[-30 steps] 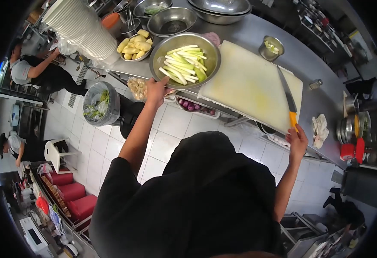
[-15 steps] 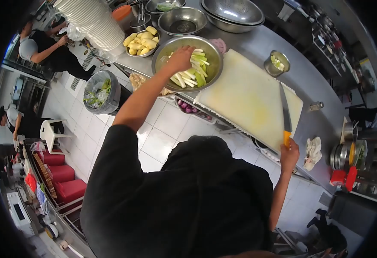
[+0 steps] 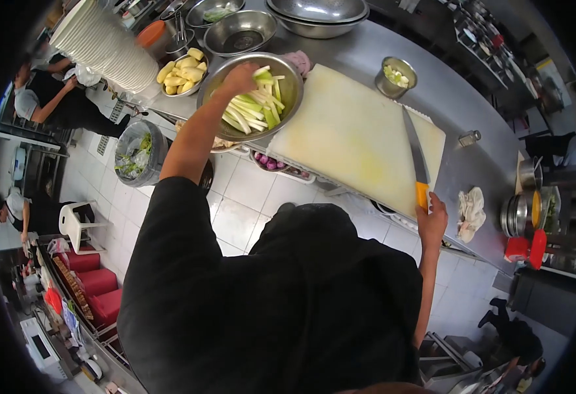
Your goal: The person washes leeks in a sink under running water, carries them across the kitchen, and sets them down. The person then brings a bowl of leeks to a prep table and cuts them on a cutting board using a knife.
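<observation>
In the head view my left hand [image 3: 240, 80] reaches into a steel bowl [image 3: 292, 113] of pale green and white stalk pieces [image 3: 256, 107]. Its fingers are partly hidden, so I cannot tell whether they hold any stalks. My right hand [image 3: 432, 215] is closed on the orange handle of a knife [image 3: 417, 151]. The blade lies over the right side of a white cutting board [image 3: 347, 131] and points away from me. Beyond the board stands a small steel cup [image 3: 395, 77] with chopped pale pieces in it.
Left of the bowl are peeled yellow pieces [image 3: 184, 72] in a dish and stacked white plates [image 3: 104, 49]. A lined bin [image 3: 141, 152] stands below. At the right are a small shaker [image 3: 469, 138] and crumpled cloth [image 3: 471, 213]. People [image 3: 64, 102] stand at the far left.
The bowl, board and cup appear further left in the view. My left hand is still in the bowl, near its far left side. The knife remains in my right hand over the board.
</observation>
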Available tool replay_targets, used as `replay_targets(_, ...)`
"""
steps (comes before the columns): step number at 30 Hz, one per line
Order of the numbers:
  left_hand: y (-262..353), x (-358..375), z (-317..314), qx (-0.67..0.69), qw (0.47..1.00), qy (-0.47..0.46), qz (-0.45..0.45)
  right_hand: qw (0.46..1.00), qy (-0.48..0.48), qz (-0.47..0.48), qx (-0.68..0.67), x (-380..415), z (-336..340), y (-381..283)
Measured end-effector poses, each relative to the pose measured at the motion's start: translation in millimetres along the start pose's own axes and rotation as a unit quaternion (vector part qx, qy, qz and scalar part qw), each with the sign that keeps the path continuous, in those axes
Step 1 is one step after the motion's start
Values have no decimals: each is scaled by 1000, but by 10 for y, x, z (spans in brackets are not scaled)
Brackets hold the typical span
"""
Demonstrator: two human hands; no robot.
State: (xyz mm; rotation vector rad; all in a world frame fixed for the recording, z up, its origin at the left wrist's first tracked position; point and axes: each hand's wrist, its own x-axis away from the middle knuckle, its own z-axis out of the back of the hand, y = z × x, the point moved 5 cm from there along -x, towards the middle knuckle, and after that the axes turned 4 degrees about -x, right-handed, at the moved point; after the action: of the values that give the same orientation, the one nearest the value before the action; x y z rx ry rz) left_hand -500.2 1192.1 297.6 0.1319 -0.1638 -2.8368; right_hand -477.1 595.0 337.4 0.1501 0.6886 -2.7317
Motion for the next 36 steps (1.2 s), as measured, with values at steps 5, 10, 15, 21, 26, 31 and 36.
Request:
replay_targets(5,-230,67,211,205,976,64,28,999,-25,-30,-22,-32,0,-89)
replay_targets(10,-324,239,423,297,945,75,113,999,-40,-9,-18,-98,-57,-179)
replay_targets(15,-489,394,385,455,868,106,171,1000,-4,-1,0,-165,-153,-71)
replay_targets(21,-402,579,695,631,742,123,193,999,-18,-22,-17,-235,-171,-77)
replay_targets(26,-264,578,1004,707,677,140,147,999,-25,-36,-31,-315,-247,47)
replay_targets(31,75,466,1414,667,723,147,102,991,-92,-86,-36,-255,-189,-139)
replay_targets(36,807,339,1518,573,818,43,35,982,-110,-128,-79,-58,-105,-216)
